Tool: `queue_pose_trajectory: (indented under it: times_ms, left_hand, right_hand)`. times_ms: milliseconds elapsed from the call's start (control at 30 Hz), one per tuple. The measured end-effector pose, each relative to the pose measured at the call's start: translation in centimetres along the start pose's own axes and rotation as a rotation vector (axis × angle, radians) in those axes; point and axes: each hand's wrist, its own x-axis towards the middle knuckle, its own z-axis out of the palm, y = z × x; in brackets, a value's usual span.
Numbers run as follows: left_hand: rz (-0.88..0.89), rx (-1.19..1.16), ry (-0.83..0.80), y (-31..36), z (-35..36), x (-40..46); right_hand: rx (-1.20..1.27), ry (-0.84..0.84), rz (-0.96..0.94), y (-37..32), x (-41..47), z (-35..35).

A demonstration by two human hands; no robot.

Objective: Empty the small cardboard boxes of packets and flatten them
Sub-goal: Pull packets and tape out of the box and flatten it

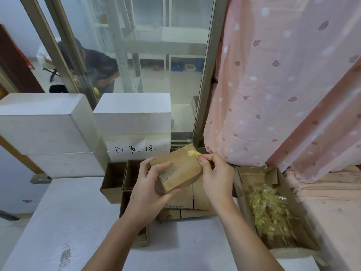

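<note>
My left hand [150, 189] grips a small brown cardboard box [182, 169], holding it tilted above the pile in the middle of the view. My right hand [215, 176] pinches a strip of yellowish tape [193, 153] that is partly peeled off the box's upper right corner. Under the held box lie more small cardboard boxes [187, 200], some flattened. To the right an open cardboard tray [242, 194] holds a heap of clear packets with yellow contents [270, 210].
Open empty brown boxes [115, 179] stand left of the pile. White foam blocks [48, 130] and a paper sign with handwritten characters [136, 150] stand behind. A pink patterned curtain [283, 85] hangs on the right. A person sits beyond the window glass [91, 65].
</note>
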Motion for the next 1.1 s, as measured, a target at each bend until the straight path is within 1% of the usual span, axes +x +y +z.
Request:
queue_pose_trajectory:
  times_ms: [67, 133, 167, 233, 267, 300, 433, 533, 600, 667, 767, 867, 933, 967, 1033, 1100]
  left_hand:
    - [-0.023, -0.052, -0.021, -0.3, -0.7, 0.1]
    - [-0.054, -0.124, -0.032, -0.6, -1.2, 0.1]
    - [-0.065, -0.153, -0.027, -0.8, -1.5, 0.1]
    - [-0.079, -0.192, -0.005, -1.1, -2.0, 0.0]
    - [-0.083, -0.206, 0.0, -1.1, -2.2, 0.0]
    - [-0.082, -0.215, -0.001, -1.0, -2.3, 0.0]
    - [-0.119, -0.289, -0.019, -0.1, -2.3, -0.1]
    - [-0.155, -0.368, -0.036, 0.1, -1.8, -0.6]
    - [-0.166, -0.41, -0.042, -0.1, -1.6, -0.8]
    - [-0.188, -0.43, -0.059, -0.5, -1.8, -0.7]
    - [-0.24, -0.46, -0.084, -1.0, -2.4, -0.6]
    - [-0.252, -0.455, -0.059, -1.2, -2.6, -0.4]
    - [-0.242, -0.465, -0.059, -1.2, -2.3, -0.4]
    - [-0.238, -0.467, -0.067, -1.0, -2.0, -0.4]
    - [-0.241, -0.428, -0.014, -0.6, -1.3, -0.3]
    - [-0.223, -0.293, 0.131, 0.0, -0.4, -0.2]
  right_hand:
    - [-0.03, -0.016, -0.085, 0.1, -0.3, -0.2]
    - [-0.02, -0.083, -0.155, -0.1, -0.3, -0.8]
    - [0.022, -0.15, -0.148, -0.2, -0.3, -1.2]
    - [0.197, -0.315, -0.028, -0.5, -0.2, -1.9]
    - [0.251, -0.367, 0.022, -0.5, -0.2, -2.0]
    - [0.256, -0.366, 0.031, -0.4, -0.3, -1.8]
    - [0.258, -0.209, -0.016, -0.3, -0.9, -1.6]
    - [0.19, -0.174, -0.097, -0.2, -1.1, -2.0]
    - [0.153, -0.162, -0.117, -0.2, -1.3, -2.1]
    - [0.177, -0.182, -0.087, -0.4, -1.4, -2.3]
    - [0.241, -0.256, -0.057, -0.2, -1.4, -2.8]
    - [0.297, -0.299, 0.001, -0.2, -1.6, -2.5]
    - [0.349, -0.261, 0.081, -0.3, -1.7, -2.0]
    - [0.329, -0.214, 0.095, -0.1, -1.7, -1.8]
    - [0.212, -0.146, 0.085, 0.2, -1.6, -1.5]
    - [0.131, -0.126, 0.071, 0.3, -1.7, -1.3]
